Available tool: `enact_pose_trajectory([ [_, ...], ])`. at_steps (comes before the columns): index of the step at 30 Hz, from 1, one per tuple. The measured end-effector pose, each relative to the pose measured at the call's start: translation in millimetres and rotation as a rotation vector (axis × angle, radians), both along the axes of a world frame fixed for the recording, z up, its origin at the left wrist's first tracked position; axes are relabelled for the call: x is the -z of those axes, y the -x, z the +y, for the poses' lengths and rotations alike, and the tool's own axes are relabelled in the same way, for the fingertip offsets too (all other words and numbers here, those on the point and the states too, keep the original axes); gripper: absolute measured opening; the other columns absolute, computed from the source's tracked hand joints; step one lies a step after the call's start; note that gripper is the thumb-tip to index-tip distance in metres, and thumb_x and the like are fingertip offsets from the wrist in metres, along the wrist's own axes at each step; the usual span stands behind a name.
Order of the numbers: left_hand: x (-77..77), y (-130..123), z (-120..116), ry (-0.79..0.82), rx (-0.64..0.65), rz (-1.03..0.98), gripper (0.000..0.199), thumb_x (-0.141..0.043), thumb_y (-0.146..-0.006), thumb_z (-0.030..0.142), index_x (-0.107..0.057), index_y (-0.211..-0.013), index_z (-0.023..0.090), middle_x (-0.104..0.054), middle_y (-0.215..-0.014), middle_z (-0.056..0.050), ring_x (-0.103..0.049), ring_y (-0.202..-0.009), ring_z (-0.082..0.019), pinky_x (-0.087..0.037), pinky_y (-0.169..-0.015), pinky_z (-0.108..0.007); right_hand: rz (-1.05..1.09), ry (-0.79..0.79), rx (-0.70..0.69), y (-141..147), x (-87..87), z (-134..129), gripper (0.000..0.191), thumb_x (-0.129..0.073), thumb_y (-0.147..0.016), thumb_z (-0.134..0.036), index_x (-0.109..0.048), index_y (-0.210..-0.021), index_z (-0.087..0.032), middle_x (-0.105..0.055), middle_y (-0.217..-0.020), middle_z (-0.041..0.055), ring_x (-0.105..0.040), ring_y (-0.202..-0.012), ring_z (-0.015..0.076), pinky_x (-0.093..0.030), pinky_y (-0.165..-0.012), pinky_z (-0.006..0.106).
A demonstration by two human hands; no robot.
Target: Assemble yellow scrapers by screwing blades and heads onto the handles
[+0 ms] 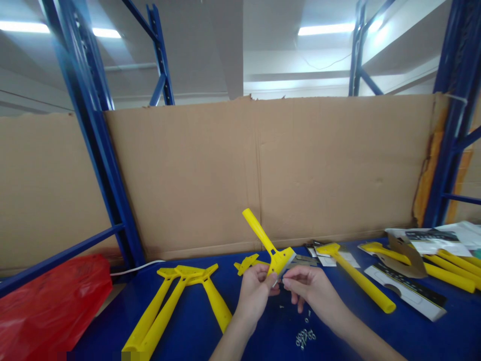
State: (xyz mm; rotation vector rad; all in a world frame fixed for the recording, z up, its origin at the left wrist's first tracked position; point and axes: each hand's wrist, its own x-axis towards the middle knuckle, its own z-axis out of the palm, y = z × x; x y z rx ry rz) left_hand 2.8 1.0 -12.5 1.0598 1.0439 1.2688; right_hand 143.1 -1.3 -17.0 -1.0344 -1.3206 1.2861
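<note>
A yellow scraper [258, 229] is gripped at its head by my left hand [254, 290], its handle slanting up and to the left. A pale metal strip lies along the edge of the head. Close to the lower end of that head, my right hand [311, 287] is closed in a pinch; whatever sits between its fingertips is too small to make out. Below my hands, small metal nuts and screws [305, 337] lie in a loose pile on the blue table [274, 341]. Another yellow scraper head [248, 263] rests just behind my left hand.
Several yellow scrapers [167, 306] lie at the left, near a red plastic bag [56, 306]. To the right are another scraper [363, 283], a black-and-white package [406, 291] and more yellow handles [451, 276]. A cardboard sheet [203, 175] stands behind, between blue rack posts [101, 160].
</note>
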Motion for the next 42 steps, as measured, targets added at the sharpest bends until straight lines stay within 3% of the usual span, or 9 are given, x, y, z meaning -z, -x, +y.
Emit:
enact_pose_trajectory([
  [3,-0.9,-1,-1,0.018,0.005,0.008,0.038,-0.084,-0.051,0.035,-0.064,-0.072,0.009,-0.065,-0.059,-0.002,-0.059,-0.053,-0.011,-0.052,-0.052,-0.023,0.026,0.001,0.065,-1,-1.5,2,0.042,-0.078,-0.047,-0.049,-0.059,-0.068,-0.018,-0.059,-0.048,-0.0056,-0.046,-0.030,0.0073,-0.037,-0.026,0.019],
  [6,-2.0,-2,-2,0.029,0.014,0.014,0.038,-0.085,-0.051,0.033,-0.063,-0.071,0.009,-0.065,-0.059,-0.003,-0.059,-0.053,-0.011,-0.052,-0.053,-0.023,0.041,-0.007,0.060,-1,-2.4,2,0.040,-0.079,-0.046,-0.048,-0.059,-0.060,-0.016,-0.058,-0.047,-0.0040,-0.047,-0.033,0.0076,-0.039,-0.028,0.020],
  [11,-1.8,-4,-4,0.041,0.036,0.016,0.038,-0.085,-0.050,0.032,-0.062,-0.070,0.009,-0.064,-0.059,-0.002,-0.057,-0.051,-0.009,-0.051,-0.054,-0.023,0.056,0.002,0.035,1,-3.4,-1,0.039,-0.080,-0.046,-0.046,-0.064,-0.065,-0.016,-0.057,-0.045,-0.0041,-0.050,-0.037,0.0090,-0.045,-0.032,0.021],
  [23,6.8,-11,-4,-0.044,0.100,0.103,0.044,-0.080,-0.052,0.044,-0.057,-0.071,0.012,-0.062,-0.059,0.000,-0.055,-0.051,-0.009,-0.047,-0.055,-0.024,0.003,-0.006,0.060,1,-4.9,-3,0.033,-0.078,-0.048,-0.044,-0.064,-0.061,-0.017,-0.055,-0.045,-0.0041,-0.048,-0.037,0.0088,-0.044,-0.033,0.021],
  [27,7.7,-11,-5,-0.084,0.117,0.147,0.038,-0.077,-0.057,0.042,-0.056,-0.070,0.013,-0.059,-0.057,0.000,-0.053,-0.051,-0.010,-0.044,-0.053,-0.023,-0.116,-0.048,0.077,0,-2.1,-4,0.021,-0.071,-0.057,-0.037,-0.067,-0.061,-0.017,-0.058,-0.049,-0.0014,-0.051,-0.042,0.0107,-0.041,-0.033,0.020],
  [30,8.5,-11,-5,-0.104,0.100,0.193,0.033,-0.076,-0.059,0.039,-0.055,-0.068,0.014,-0.057,-0.056,0.001,-0.052,-0.051,-0.010,-0.043,-0.053,-0.024,-0.270,-0.170,0.122,-2,-0.8,-5,0.012,-0.065,-0.064,-0.029,-0.070,-0.059,-0.020,-0.059,-0.056,0.0008,-0.050,-0.045,0.0118,-0.037,-0.033,0.020],
  [34,12.0,-10,-4,-0.149,0.097,0.242,0.027,-0.073,-0.063,0.036,-0.056,-0.067,0.015,-0.055,-0.055,0.001,-0.051,-0.052,-0.011,-0.042,-0.053,-0.024,-0.436,-0.350,0.153,-5,-3.3,-7,0.017,-0.060,-0.069,-0.023,-0.073,-0.058,-0.024,-0.064,-0.068,0.0033,-0.055,-0.054,0.0141,-0.042,-0.043,0.023],
  [38,16.0,-9,-2,-0.190,0.103,0.279,0.019,-0.068,-0.067,0.030,-0.056,-0.068,0.015,-0.055,-0.057,0.001,-0.051,-0.053,-0.012,-0.040,-0.053,-0.024,-0.491,-0.369,0.177,-6,-4.7,-8,0.019,-0.059,-0.071,-0.023,-0.073,-0.059,-0.024,-0.066,-0.073,0.0042,-0.059,-0.061,0.0167,-0.042,-0.045,0.024],
  [42,16.4,-9,-3,-0.276,0.088,0.363,0.009,-0.061,-0.072,0.022,-0.058,-0.069,0.014,-0.057,-0.060,-0.001,-0.050,-0.054,-0.012,-0.038,-0.054,-0.023,-0.504,-0.358,0.188,-5,-0.9,-7,0.015,-0.059,-0.070,-0.023,-0.072,-0.062,-0.024,-0.067,-0.072,0.0031,-0.057,-0.055,0.0158,-0.041,-0.044,0.025],
])
